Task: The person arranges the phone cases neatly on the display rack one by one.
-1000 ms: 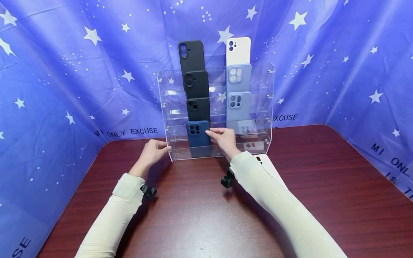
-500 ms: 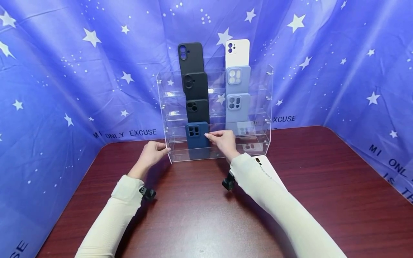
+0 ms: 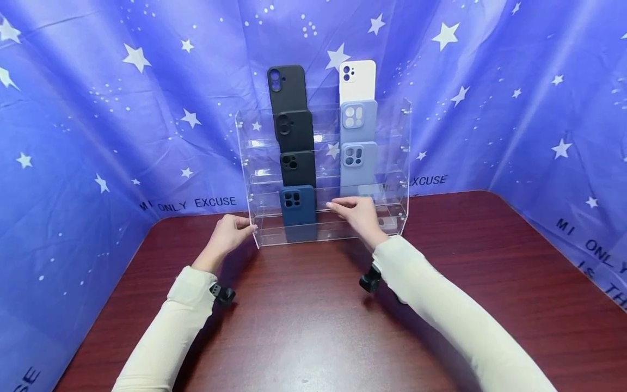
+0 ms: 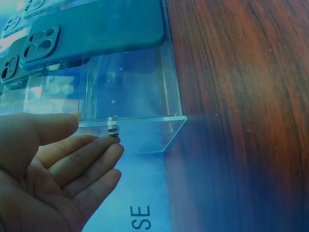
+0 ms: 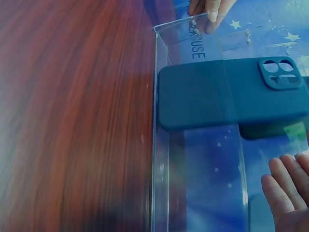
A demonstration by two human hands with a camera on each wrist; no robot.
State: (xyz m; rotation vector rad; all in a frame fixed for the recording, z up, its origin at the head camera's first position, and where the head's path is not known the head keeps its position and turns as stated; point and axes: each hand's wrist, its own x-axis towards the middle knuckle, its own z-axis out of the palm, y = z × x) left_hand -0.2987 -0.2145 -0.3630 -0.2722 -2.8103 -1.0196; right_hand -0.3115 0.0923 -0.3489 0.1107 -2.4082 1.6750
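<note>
A clear acrylic tiered stand [image 3: 333, 231] stands on the table, phone cases leaning in two columns on its shelves. My left hand [image 3: 227, 237] pinches the stand's left side panel between thumb and fingers. The dark blue phone case [image 3: 299, 212] leans on the lowest tier of the left column; in the right wrist view its whole back [image 5: 203, 96] shows behind the clear front lip. My right hand [image 3: 360, 218] is just right of this case, apart from it, fingers extended and holding nothing. Above the blue case are black cases [image 3: 289, 95] on the higher tiers.
The right column carries a white phone case [image 3: 357, 87] on top and light blue cases [image 3: 366, 128] below it. A purple-blue star-print curtain [image 3: 161, 109] surrounds the back and sides of the dark red wood table [image 3: 294, 316].
My right hand has let go of the dark blue case's right edge and moved right. Its forearm now covers the white case lying on the table. The left hand keeps its hold.
</note>
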